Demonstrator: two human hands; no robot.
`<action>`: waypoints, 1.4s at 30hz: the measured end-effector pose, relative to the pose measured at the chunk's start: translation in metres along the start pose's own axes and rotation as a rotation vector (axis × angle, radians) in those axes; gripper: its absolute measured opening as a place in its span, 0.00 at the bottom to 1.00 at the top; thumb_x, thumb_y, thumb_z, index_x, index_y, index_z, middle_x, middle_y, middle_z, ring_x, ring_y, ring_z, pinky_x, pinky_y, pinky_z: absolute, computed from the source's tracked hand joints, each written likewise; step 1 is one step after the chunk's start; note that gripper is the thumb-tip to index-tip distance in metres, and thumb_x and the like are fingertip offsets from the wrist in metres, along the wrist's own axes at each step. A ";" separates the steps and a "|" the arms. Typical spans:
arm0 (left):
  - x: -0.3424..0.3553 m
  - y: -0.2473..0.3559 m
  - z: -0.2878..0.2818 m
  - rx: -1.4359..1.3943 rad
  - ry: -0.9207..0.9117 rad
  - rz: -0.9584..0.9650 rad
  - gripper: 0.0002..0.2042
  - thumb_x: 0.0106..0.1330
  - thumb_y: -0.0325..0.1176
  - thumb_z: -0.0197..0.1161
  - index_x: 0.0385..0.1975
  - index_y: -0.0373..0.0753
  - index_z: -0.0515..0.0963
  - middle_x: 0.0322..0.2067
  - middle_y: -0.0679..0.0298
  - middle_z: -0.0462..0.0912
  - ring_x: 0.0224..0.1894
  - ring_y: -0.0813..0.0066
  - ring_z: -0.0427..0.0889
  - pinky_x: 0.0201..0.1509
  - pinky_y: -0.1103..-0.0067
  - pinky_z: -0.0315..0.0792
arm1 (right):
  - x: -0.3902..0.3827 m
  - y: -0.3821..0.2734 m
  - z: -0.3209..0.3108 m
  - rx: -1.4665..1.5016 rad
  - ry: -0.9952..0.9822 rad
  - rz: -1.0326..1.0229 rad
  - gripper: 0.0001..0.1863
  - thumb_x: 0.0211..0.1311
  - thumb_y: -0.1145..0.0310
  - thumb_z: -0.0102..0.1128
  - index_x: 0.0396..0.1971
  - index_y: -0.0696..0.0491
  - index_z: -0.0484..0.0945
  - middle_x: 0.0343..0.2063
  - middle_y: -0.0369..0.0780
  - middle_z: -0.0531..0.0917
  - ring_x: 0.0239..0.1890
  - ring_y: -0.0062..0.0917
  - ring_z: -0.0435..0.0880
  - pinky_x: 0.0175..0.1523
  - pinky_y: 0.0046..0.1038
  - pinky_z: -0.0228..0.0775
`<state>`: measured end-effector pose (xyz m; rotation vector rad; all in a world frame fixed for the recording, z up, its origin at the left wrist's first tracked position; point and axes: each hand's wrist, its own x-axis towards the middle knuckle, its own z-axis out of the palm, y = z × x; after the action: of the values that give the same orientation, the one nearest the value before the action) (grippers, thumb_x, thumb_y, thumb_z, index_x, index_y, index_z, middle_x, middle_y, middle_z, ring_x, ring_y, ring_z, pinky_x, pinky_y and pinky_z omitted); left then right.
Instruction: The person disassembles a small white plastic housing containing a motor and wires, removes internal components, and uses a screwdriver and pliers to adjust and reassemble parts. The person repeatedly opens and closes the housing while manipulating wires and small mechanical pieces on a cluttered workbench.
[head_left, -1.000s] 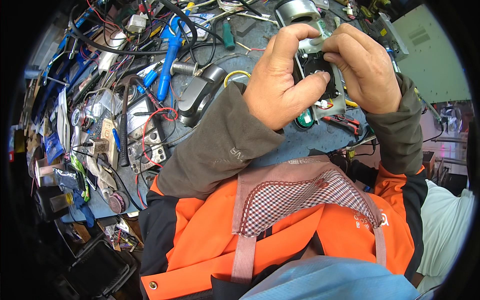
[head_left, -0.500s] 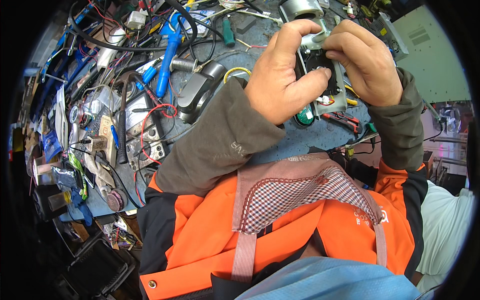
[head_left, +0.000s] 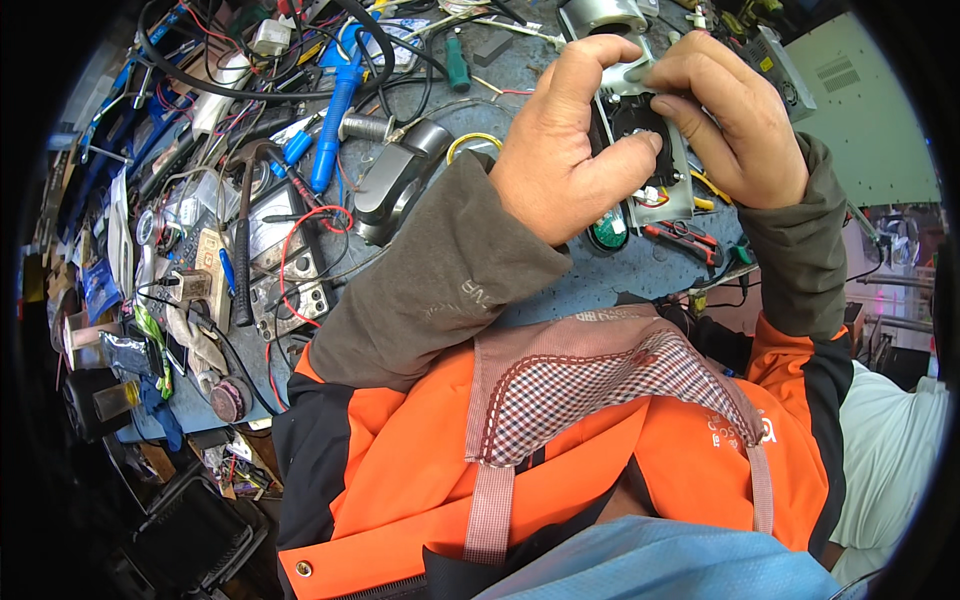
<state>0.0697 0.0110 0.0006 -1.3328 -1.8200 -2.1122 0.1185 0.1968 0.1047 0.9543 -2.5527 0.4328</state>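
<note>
Silver device housing (head_left: 676,207) sat open on the messy bench (head_left: 560,288), left hand (head_left: 572,150) with thumb and index spread over it, right hand's (head_left: 735,125) fingers curled up top; couldn't tell if either actually gripped.

Silver-grey housing (head_left: 681,205), black inner part (head_left: 634,117); orange-and-black jacket (head_left: 570,485); pink apron (head_left: 590,400) with dark-and-white checks.

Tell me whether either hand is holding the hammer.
No, the hammer lies on the cluttered bench, while the left hand and right hand are both at the open silver device.
</note>
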 end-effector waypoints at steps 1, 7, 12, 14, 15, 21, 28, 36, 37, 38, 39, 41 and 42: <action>0.000 -0.002 0.000 -0.035 0.000 -0.007 0.28 0.66 0.22 0.65 0.66 0.38 0.64 0.53 0.62 0.74 0.53 0.80 0.74 0.57 0.80 0.73 | 0.000 -0.002 0.000 0.020 0.010 0.046 0.08 0.62 0.83 0.63 0.40 0.60 0.77 0.34 0.44 0.77 0.34 0.39 0.78 0.39 0.32 0.71; -0.001 0.002 0.001 -0.109 -0.014 -0.114 0.29 0.67 0.20 0.64 0.67 0.39 0.63 0.50 0.63 0.76 0.49 0.81 0.76 0.53 0.80 0.74 | -0.004 0.002 0.001 -0.069 0.005 -0.012 0.07 0.64 0.82 0.62 0.41 0.59 0.77 0.35 0.44 0.77 0.34 0.38 0.78 0.40 0.32 0.70; 0.002 0.001 0.006 -0.232 0.071 -0.120 0.28 0.61 0.26 0.69 0.62 0.38 0.68 0.42 0.58 0.82 0.40 0.76 0.82 0.43 0.76 0.78 | -0.007 0.019 0.004 0.370 0.096 0.111 0.06 0.66 0.79 0.60 0.41 0.60 0.78 0.35 0.43 0.81 0.34 0.32 0.81 0.37 0.29 0.73; 0.003 0.000 0.007 -0.232 0.083 -0.102 0.28 0.61 0.25 0.68 0.62 0.38 0.68 0.42 0.59 0.82 0.40 0.77 0.82 0.44 0.77 0.78 | -0.014 0.027 0.007 1.043 0.309 0.316 0.07 0.68 0.77 0.55 0.43 0.61 0.77 0.37 0.47 0.85 0.31 0.31 0.86 0.31 0.28 0.78; 0.003 0.000 0.008 -0.227 0.089 -0.098 0.28 0.61 0.24 0.68 0.62 0.37 0.68 0.42 0.59 0.82 0.40 0.78 0.82 0.44 0.77 0.78 | -0.014 0.028 0.002 1.544 0.366 0.393 0.08 0.69 0.76 0.52 0.44 0.61 0.76 0.39 0.49 0.86 0.31 0.32 0.87 0.29 0.29 0.79; 0.004 0.004 0.004 -0.241 0.022 -0.094 0.32 0.63 0.25 0.70 0.67 0.37 0.62 0.48 0.59 0.80 0.47 0.76 0.82 0.49 0.77 0.79 | 0.005 0.000 -0.001 1.055 0.139 0.559 0.08 0.70 0.73 0.58 0.43 0.60 0.80 0.30 0.41 0.84 0.26 0.21 0.82 0.27 0.23 0.72; 0.005 0.006 0.004 -0.422 -0.040 -0.130 0.39 0.61 0.23 0.67 0.72 0.37 0.56 0.57 0.56 0.74 0.58 0.71 0.77 0.60 0.76 0.75 | 0.013 -0.006 0.021 -0.009 0.107 -0.003 0.06 0.67 0.70 0.65 0.35 0.58 0.81 0.23 0.40 0.79 0.26 0.29 0.80 0.32 0.28 0.72; 0.004 0.008 -0.004 -0.385 -0.081 -0.188 0.42 0.57 0.21 0.58 0.75 0.39 0.51 0.64 0.56 0.69 0.64 0.68 0.73 0.69 0.73 0.68 | 0.027 -0.013 0.005 -0.002 -0.151 0.174 0.10 0.65 0.65 0.64 0.39 0.55 0.79 0.31 0.45 0.81 0.33 0.44 0.83 0.37 0.38 0.76; 0.003 0.010 -0.003 -0.369 -0.081 -0.190 0.42 0.57 0.21 0.58 0.75 0.38 0.51 0.63 0.55 0.69 0.63 0.68 0.73 0.68 0.73 0.68 | 0.024 -0.014 0.005 0.022 -0.046 0.090 0.10 0.65 0.65 0.64 0.40 0.54 0.79 0.32 0.45 0.81 0.33 0.44 0.83 0.38 0.38 0.76; 0.007 0.007 -0.005 -0.296 -0.109 -0.099 0.42 0.57 0.20 0.58 0.75 0.38 0.51 0.61 0.56 0.70 0.59 0.69 0.76 0.64 0.74 0.72 | 0.025 -0.004 0.011 0.068 -0.059 0.072 0.10 0.67 0.65 0.62 0.42 0.54 0.78 0.33 0.45 0.81 0.34 0.44 0.84 0.39 0.37 0.77; 0.006 0.007 -0.005 -0.305 -0.115 -0.132 0.41 0.57 0.20 0.58 0.74 0.38 0.52 0.61 0.56 0.70 0.58 0.70 0.76 0.63 0.74 0.72 | 0.026 -0.005 0.012 0.083 -0.070 0.075 0.09 0.67 0.66 0.62 0.42 0.54 0.78 0.33 0.45 0.81 0.35 0.44 0.84 0.39 0.37 0.77; 0.004 0.007 -0.005 -0.325 -0.129 -0.197 0.40 0.58 0.19 0.58 0.73 0.38 0.53 0.59 0.58 0.71 0.57 0.70 0.76 0.61 0.75 0.73 | 0.027 -0.010 0.011 0.113 -0.092 0.081 0.08 0.67 0.68 0.61 0.42 0.54 0.78 0.33 0.45 0.81 0.35 0.44 0.84 0.40 0.37 0.77; 0.004 0.004 -0.004 -0.330 -0.121 -0.157 0.38 0.59 0.19 0.57 0.72 0.39 0.54 0.56 0.60 0.73 0.56 0.72 0.77 0.58 0.76 0.74 | 0.029 -0.014 0.009 0.095 -0.103 0.055 0.07 0.67 0.70 0.60 0.42 0.54 0.78 0.33 0.45 0.81 0.35 0.43 0.84 0.39 0.36 0.77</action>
<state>0.0671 0.0087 0.0063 -1.4552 -1.7240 -2.5585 0.1056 0.1673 0.1118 0.9645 -2.6780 0.5387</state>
